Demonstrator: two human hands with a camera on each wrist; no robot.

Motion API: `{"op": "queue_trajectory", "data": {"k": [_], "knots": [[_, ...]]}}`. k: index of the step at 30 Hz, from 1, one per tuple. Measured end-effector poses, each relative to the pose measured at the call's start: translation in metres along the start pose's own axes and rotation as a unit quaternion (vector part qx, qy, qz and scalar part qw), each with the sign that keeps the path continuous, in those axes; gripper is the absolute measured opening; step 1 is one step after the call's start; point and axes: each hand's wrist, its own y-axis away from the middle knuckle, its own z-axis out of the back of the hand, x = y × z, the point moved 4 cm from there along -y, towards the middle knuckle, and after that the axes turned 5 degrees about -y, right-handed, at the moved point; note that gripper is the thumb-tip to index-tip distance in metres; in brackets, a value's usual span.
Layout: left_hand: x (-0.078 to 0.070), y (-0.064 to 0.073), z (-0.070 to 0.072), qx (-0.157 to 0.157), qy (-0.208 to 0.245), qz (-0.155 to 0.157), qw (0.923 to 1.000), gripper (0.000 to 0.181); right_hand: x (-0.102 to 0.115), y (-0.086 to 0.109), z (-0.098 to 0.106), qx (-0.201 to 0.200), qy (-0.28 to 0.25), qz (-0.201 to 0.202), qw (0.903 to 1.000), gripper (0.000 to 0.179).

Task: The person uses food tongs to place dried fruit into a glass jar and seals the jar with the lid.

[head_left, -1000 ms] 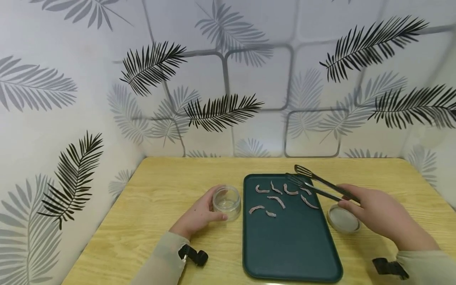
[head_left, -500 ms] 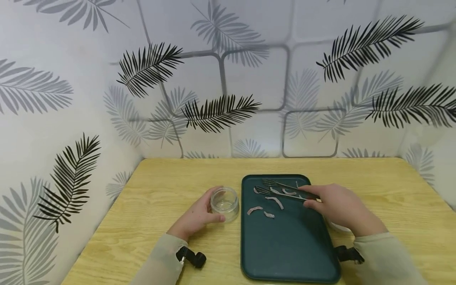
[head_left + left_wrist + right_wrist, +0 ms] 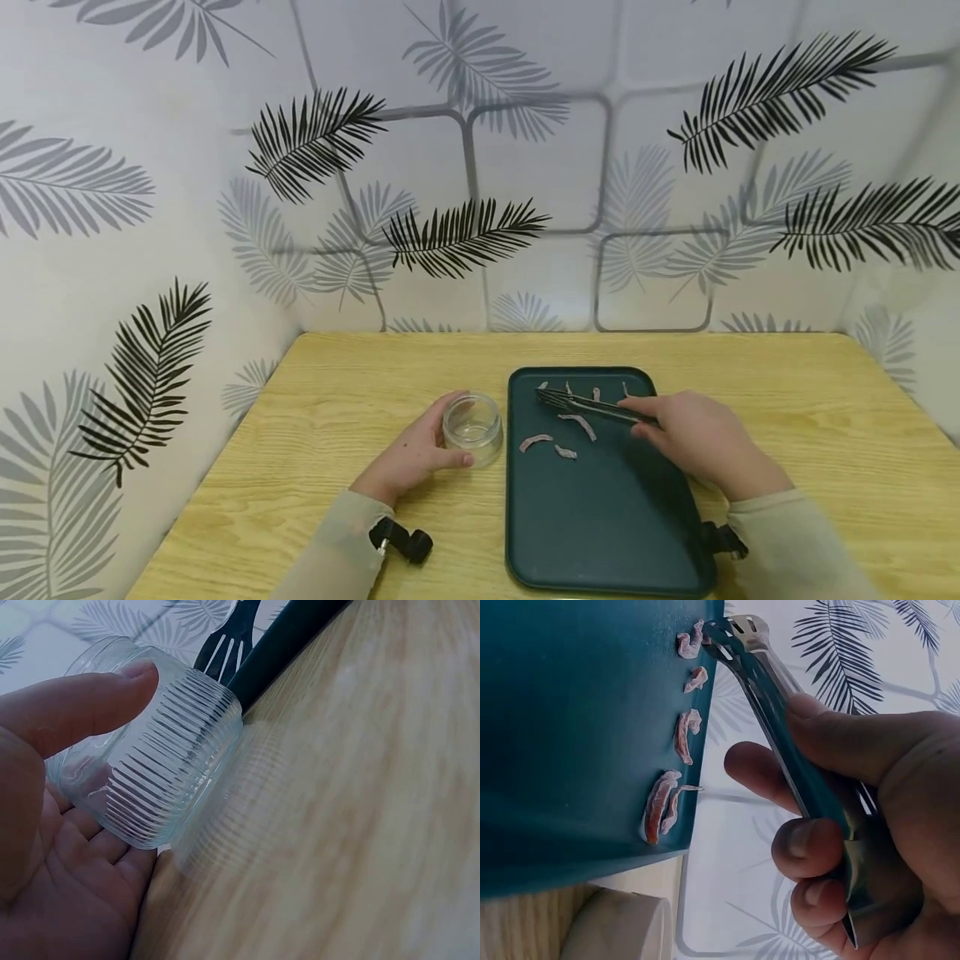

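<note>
My left hand [image 3: 414, 457] holds a small glass jar [image 3: 474, 433] on the table, thumb on the near side and fingers round the far side. In the left wrist view the jar's ribbed wall [image 3: 169, 761] shows no contents. My right hand [image 3: 708, 437] grips metal tongs [image 3: 596, 406] with slotted tips. The tongs reach over the dark green tray [image 3: 607, 521], their arms close together. In the right wrist view the tips are right at a pale pink strip, perhaps meat [image 3: 691, 641], by the tray's far edge. Several similar strips [image 3: 579, 426] lie on the tray's far half.
A round pale container [image 3: 622, 926] stands beside the tray on the right, mostly hidden by my right arm in the head view. Behind the wooden table [image 3: 375, 375] rises a wall [image 3: 540, 183] with a leaf pattern.
My right hand has moved left over the tray with the tongs, and their spread arms have come together at the far-left strip. The left hand still holds the jar in place.
</note>
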Motion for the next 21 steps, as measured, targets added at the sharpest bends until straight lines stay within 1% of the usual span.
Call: {"op": "queue_trajectory", "data": {"k": [5,10,15,21], "knots": [[0.000,-0.001,0.001,0.002,-0.005,-0.002,1.0000,0.092,-0.003,0.000,0.004,-0.009,-0.009,0.011,0.9999,0.039],[-0.002,-0.001,0.002,-0.008,-0.009,0.000,0.9999,0.089,-0.005,0.003,0.013,-0.017,-0.023,0.020,0.9994,0.041],[-0.003,0.000,0.001,-0.006,-0.013,0.001,0.9999,0.088,-0.002,0.007,0.020,-0.013,-0.040,0.021,0.9989,0.043],[0.001,0.000,-0.001,-0.003,-0.010,0.005,0.9999,0.088,0.009,0.010,0.020,-0.025,-0.052,0.037,0.9977,0.043]]}}
